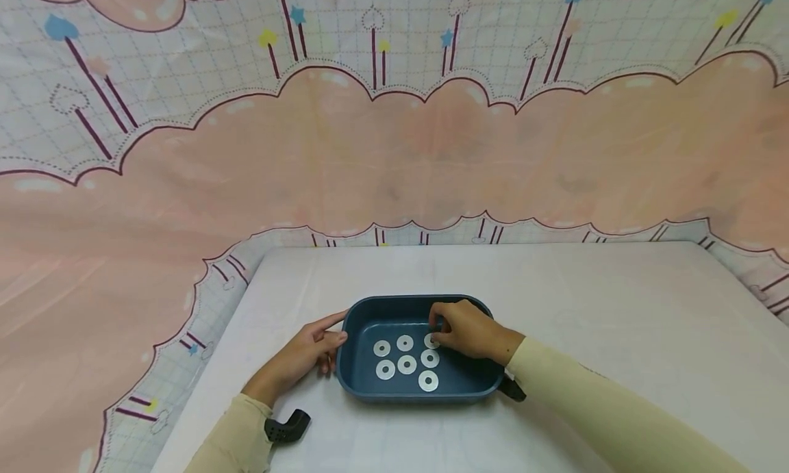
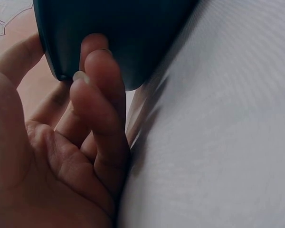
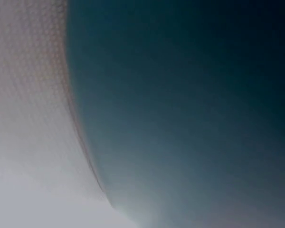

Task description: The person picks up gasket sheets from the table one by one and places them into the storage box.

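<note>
A dark blue rectangular tray (image 1: 425,397) with rounded corners holds several flat white washers (image 1: 407,365), each with a hole in the middle. My right hand (image 1: 471,328) reaches over the tray's right side. Its thumb and curled index finger pinch at the upper right washer (image 1: 428,339), which the thumb partly covers. At the left end, my left hand (image 1: 302,353) steadies the tray, thumb and index finger at the rim. In the left wrist view, relaxed fingers (image 2: 99,99) rest by the tray's outer wall (image 2: 133,42). The right wrist view shows only blurred tray wall (image 3: 180,95).
A white cloth-covered table (image 1: 585,309) lies under the tray. Black wrist devices (image 1: 287,426) sit by both cuffs. Behind the table hangs a pink and white printed cloth (image 1: 431,158), which also shows along the left side.
</note>
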A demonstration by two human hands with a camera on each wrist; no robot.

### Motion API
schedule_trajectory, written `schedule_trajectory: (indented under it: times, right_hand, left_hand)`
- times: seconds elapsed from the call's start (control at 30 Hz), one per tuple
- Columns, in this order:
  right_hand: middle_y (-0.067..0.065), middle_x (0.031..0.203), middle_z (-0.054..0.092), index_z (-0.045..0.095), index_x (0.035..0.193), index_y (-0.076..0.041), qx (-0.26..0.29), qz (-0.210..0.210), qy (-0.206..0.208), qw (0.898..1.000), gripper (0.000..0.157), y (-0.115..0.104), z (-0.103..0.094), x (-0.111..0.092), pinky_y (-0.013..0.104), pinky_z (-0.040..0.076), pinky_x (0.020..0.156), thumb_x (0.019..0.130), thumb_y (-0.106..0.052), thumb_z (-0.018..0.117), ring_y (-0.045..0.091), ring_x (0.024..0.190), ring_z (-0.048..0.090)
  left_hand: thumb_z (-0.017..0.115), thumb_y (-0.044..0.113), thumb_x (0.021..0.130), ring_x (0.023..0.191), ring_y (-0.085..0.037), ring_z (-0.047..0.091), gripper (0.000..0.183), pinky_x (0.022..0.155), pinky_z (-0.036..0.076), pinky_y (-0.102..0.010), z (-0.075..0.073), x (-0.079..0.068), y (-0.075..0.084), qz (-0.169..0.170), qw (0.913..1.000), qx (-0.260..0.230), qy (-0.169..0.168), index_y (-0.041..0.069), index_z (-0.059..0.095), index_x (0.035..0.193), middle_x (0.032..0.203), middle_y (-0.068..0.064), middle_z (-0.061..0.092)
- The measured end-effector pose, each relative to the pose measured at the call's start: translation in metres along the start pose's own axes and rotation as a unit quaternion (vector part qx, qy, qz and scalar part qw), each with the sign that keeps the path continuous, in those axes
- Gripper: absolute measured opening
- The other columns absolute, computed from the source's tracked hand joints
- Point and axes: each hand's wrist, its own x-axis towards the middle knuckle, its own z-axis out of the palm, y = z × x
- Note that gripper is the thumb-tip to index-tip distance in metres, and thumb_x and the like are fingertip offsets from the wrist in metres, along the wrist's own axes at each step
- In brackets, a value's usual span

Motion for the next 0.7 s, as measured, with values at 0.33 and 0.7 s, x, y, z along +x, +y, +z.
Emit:
schedule_trajectory:
  times: [0.33, 0.7]
  right_hand:
    - [-0.003, 0.083, 0.064, 0.067, 0.108, -0.005, 0.033, -0.024, 0.039, 0.998, 0.017, -0.001, -0.021, -0.020, 0.019, 0.052, 0.065, 0.093, -0.013, 0.070, 0.009, 0.073, 0.057]
    - [-0.006, 0.082, 0.064, 0.068, 0.106, -0.010, 0.046, 0.002, 0.107, 0.993, 0.012, 0.015, -0.048, -0.069, 0.021, 0.052, 0.068, 0.094, -0.012, 0.068, 0.008, 0.075, 0.057]
  left_hand:
    - [0.056, 0.028, 0.103, 0.059, -0.014, 0.059, 0.061, 0.056, 0.052, -0.028, -0.001, 0.001, -0.002, 0.003, 1.0000, 0.006, 0.000, 0.008, 0.033, 0.156, 0.071, -0.002, 0.061]
    - [0.056, 0.028, 0.102, 0.059, -0.014, 0.059, 0.062, 0.056, 0.052, -0.028, -0.001, 0.004, -0.003, 0.009, 0.9999, -0.001, -0.006, 0.008, 0.032, 0.156, 0.070, 0.000, 0.062]
